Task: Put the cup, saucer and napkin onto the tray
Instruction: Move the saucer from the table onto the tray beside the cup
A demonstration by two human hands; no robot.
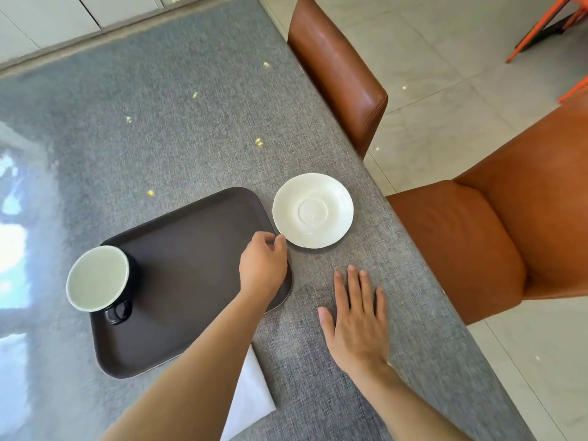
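Observation:
A dark brown tray (178,249) lies on the grey table. A black cup (100,280) with a pale inside stands upright on the tray's left side. The white saucer (313,210) rests on the table just right of the tray's far right corner. My left hand (262,265) hovers over the tray's right edge, its curled fingertips at the saucer's near-left rim; I cannot tell if they touch it. My right hand (358,323) lies flat and open on the table, nearer than the saucer. A white napkin (251,399) lies near the tray's front right corner, partly hidden by my left forearm.
The grey table (178,122) has its right edge running diagonally beside the saucer. Two brown leather chairs stand along that edge, one chair (337,71) farther away and another chair (496,237) nearer. An orange frame (547,23) stands on the tiled floor at top right.

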